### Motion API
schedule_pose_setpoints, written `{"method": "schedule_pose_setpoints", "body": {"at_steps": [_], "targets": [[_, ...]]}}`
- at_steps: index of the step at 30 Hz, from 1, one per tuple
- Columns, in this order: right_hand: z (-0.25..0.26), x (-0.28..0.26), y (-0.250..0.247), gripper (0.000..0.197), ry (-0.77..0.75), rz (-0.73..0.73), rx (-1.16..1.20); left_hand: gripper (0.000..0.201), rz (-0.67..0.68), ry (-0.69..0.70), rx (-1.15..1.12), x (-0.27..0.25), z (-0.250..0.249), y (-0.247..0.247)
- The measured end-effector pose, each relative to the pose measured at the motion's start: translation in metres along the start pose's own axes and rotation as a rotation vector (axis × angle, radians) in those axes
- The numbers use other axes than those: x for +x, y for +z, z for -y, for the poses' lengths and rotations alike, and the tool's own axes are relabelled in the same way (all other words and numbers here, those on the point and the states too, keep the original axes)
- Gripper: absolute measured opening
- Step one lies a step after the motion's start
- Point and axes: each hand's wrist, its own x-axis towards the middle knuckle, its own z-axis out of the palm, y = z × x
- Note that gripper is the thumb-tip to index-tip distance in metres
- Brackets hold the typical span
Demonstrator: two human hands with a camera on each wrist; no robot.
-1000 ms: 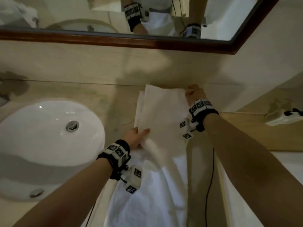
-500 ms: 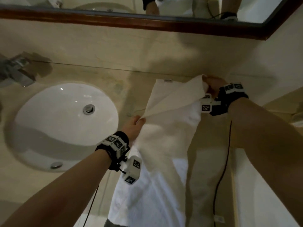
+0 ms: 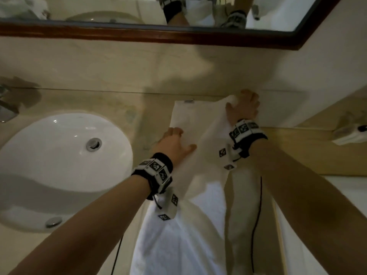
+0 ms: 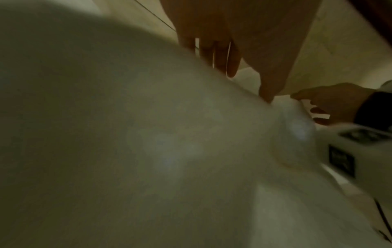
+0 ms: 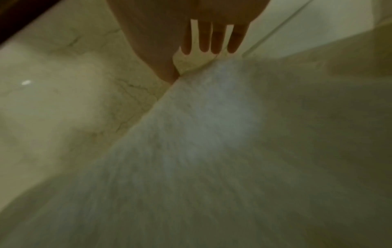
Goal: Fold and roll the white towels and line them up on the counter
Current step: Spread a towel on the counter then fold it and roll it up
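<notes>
At the far left, well away from either hand, sits the round white ceramic sink basin (image 3: pixel 59 167) sunk into the beige marble counter (image 3: pixel 111 108). Next comes the left hand (image 3: pixel 174 143), fingers straight and spread, pressing flat on the near left part of the long white terry-cloth towel (image 3: pixel 190 124). The towel lies lengthwise on the counter, its far end against the wall below the wood-framed mirror (image 3: pixel 178 36), its near end trailing off the counter edge toward the person. To the right of that palm a raised flap of towel slopes up to the right hand (image 3: pixel 243 110), whose fingers look straight and rest on the far right corner; whether the thumb pinches the cloth I cannot tell. The towel looks soft, limp and light, likely to sag and crease wherever unsupported, so it is best taken at corners and hems while a flat palm pins the fold line. Compared with half a second ago, the left hand has moved from gripping the towel's left edge onto its top, and the lifted flap has come lower, nearer the counter.
</notes>
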Motion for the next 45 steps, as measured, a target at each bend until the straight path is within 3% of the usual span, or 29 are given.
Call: {"method": "schedule_pose_setpoints", "body": {"at_steps": [3, 5, 7, 9, 14, 17, 19, 21, 24, 27, 31, 35, 39, 42, 45], "targets": [[-0.019, -0.019, 0.001, 0.068, 0.053, -0.01, 0.057, 0.066, 0.041, -0.022, -0.064, 0.037, -0.024, 0.006], [-0.027, -0.024, -0.003, 0.064, 0.178, 0.047, 0.189, 0.05, 0.068, -0.067, -0.096, 0.059, -0.035, 0.005], [-0.03, -0.029, -0.006, 0.054, 0.226, 0.18, 0.262, 0.04, 0.017, -0.074, -0.133, 0.074, -0.036, -0.002], [-0.032, -0.031, -0.004, 0.043, 0.181, 0.253, 0.206, 0.041, -0.073, -0.118, -0.224, 0.087, -0.028, -0.013], [-0.025, -0.037, 0.005, 0.038, 0.208, 0.224, 0.259, 0.025, -0.137, -0.216, -0.356, 0.1, 0.002, -0.032], [-0.022, -0.04, 0.01, 0.043, 0.266, 0.156, 0.332, 0.046, -0.032, -0.213, -0.36, 0.092, -0.006, -0.033], [-0.02, -0.04, 0.014, 0.035, 0.279, 0.101, 0.338, 0.057, 0.032, -0.164, -0.291, 0.086, -0.011, -0.03], [-0.018, -0.043, 0.015, 0.033, 0.246, 0.031, 0.332, 0.056, 0.039, -0.143, -0.247, 0.079, -0.01, -0.028], [-0.018, -0.061, 0.019, 0.051, 0.049, -0.085, 0.158, 0.051, 0.082, -0.175, -0.172, 0.068, 0.0, -0.027], [-0.017, -0.096, 0.025, 0.054, -0.09, -0.117, 0.038, 0.05, 0.146, -0.196, -0.18, 0.055, 0.007, -0.032], [-0.017, -0.122, 0.029, 0.039, 0.034, -0.002, 0.037, 0.043, 0.251, -0.237, -0.321, 0.028, 0.016, -0.039], [-0.008, -0.14, 0.026, 0.024, 0.034, 0.166, 0.045, 0.046, 0.384, -0.245, -0.441, -0.014, 0.034, -0.031], [0.005, -0.166, 0.027, 0.031, 0.011, 0.43, -0.03, 0.035, 0.554, -0.298, -0.559, -0.059, 0.055, -0.021], [0.013, -0.183, 0.029, 0.042, 0.033, 0.502, -0.084, 0.039, 0.707, -0.227, -0.491, -0.088, 0.073, -0.012], [0.016, -0.193, 0.029, 0.048, 0.011, 0.536, -0.189, 0.037, 0.728, -0.17, -0.501, -0.108, 0.086, -0.012]]}}
